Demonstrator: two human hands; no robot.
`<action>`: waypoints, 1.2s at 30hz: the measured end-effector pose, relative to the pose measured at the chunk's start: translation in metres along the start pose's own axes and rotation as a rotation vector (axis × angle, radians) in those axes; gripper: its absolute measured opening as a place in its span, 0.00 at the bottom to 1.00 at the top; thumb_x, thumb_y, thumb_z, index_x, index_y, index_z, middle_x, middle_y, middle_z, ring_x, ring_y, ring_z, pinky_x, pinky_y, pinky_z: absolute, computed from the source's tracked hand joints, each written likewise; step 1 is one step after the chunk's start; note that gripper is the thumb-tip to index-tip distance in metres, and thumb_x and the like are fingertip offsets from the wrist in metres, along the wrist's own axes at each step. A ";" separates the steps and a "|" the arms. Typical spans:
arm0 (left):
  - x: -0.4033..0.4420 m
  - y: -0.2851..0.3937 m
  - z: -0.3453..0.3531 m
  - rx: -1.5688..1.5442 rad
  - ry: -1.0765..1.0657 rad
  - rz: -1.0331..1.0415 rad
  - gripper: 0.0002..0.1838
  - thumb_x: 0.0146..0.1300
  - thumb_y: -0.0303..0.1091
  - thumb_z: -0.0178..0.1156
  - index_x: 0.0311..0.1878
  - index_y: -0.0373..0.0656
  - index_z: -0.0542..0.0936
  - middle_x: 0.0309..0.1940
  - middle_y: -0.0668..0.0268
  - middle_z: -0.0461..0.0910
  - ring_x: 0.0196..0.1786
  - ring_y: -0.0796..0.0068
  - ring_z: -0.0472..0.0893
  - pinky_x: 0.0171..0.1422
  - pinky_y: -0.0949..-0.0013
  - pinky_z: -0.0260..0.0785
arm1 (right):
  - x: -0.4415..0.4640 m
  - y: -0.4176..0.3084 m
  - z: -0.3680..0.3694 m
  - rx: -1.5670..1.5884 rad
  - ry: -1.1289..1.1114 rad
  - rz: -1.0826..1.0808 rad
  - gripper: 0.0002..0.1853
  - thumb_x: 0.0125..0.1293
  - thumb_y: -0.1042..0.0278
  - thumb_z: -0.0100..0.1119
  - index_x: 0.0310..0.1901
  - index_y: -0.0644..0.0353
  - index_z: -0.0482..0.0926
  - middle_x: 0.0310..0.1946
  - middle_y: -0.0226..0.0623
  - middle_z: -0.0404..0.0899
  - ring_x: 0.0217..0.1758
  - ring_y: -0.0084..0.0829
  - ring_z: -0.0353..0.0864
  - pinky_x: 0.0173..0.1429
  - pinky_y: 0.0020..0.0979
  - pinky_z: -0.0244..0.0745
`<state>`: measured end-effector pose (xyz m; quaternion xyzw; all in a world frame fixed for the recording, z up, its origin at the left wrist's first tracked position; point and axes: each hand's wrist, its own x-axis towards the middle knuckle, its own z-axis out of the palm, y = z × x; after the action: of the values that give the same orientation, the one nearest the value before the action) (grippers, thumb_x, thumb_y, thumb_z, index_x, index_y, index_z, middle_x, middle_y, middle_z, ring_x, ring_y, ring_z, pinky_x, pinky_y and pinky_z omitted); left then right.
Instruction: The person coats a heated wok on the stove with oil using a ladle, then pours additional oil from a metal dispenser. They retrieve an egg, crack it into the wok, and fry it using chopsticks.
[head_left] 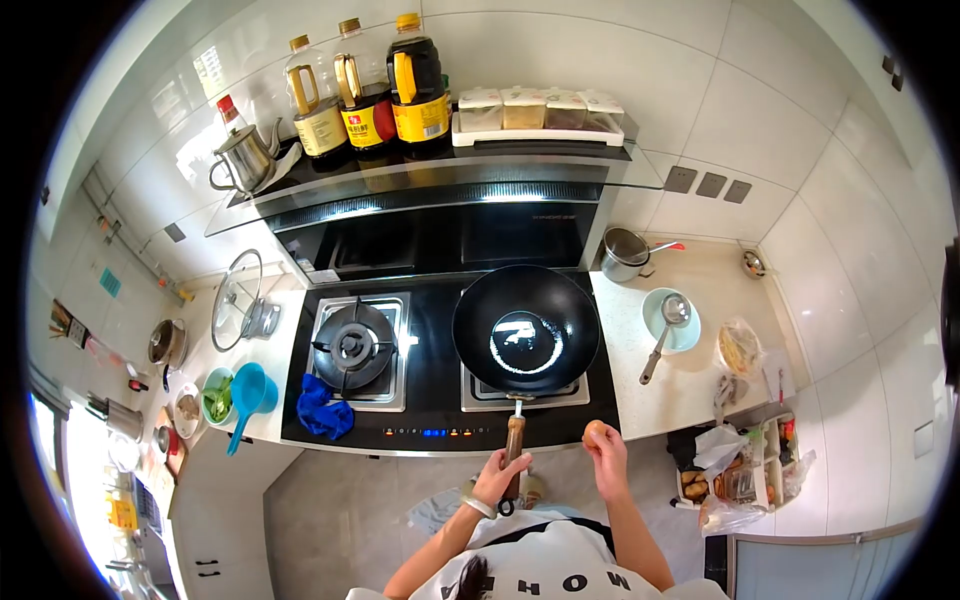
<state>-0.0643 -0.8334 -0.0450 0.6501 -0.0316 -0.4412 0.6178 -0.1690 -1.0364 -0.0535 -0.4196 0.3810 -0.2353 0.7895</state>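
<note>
A black wok (480,330) sits on the right burner, with oil or liquid shining at its bottom. Its wooden handle (515,440) points toward me, and my left hand (494,478) is wrapped round it near the end. In my right hand (608,468), a brown egg (594,432) is held between the fingers, just off the front edge of the black stove (435,345), to the right of the handle. The egg looks whole, though part of it is hidden by the fingers.
Left of the wok are a bare burner (353,345) and a blue cloth (324,410). A blue ladle (250,392) rests by a bowl of greens (217,398). On the right counter, a skimmer (676,311) lies across a pale bowl (657,328); a pot (625,255) stands behind.
</note>
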 end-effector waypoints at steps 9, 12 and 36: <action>0.002 -0.006 -0.001 0.186 0.040 0.111 0.28 0.51 0.45 0.69 0.47 0.35 0.72 0.33 0.65 0.79 0.35 0.82 0.76 0.38 0.77 0.69 | 0.046 -0.015 0.024 -0.020 0.014 -0.096 0.19 0.60 0.73 0.62 0.51 0.65 0.68 0.43 0.36 0.74 0.44 0.25 0.76 0.51 0.25 0.76; 0.003 -0.009 0.001 0.084 0.009 0.068 0.24 0.53 0.42 0.67 0.45 0.35 0.71 0.34 0.64 0.79 0.34 0.80 0.77 0.36 0.77 0.70 | 0.066 -0.016 0.031 -0.078 0.073 -0.165 0.19 0.59 0.74 0.62 0.51 0.65 0.69 0.44 0.36 0.75 0.46 0.24 0.76 0.51 0.24 0.75; -0.010 0.014 0.009 -0.206 -0.106 -0.046 0.19 0.57 0.25 0.57 0.53 0.36 0.66 0.30 0.63 0.77 0.20 0.79 0.74 0.23 0.76 0.69 | 0.089 -0.029 0.062 -0.172 0.177 -0.603 0.24 0.56 0.72 0.67 0.53 0.67 0.69 0.46 0.41 0.73 0.47 0.28 0.75 0.51 0.26 0.73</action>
<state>-0.0689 -0.8375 -0.0266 0.5596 -0.0039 -0.4901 0.6683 -0.0675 -1.0833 -0.0425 -0.5567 0.3252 -0.4610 0.6098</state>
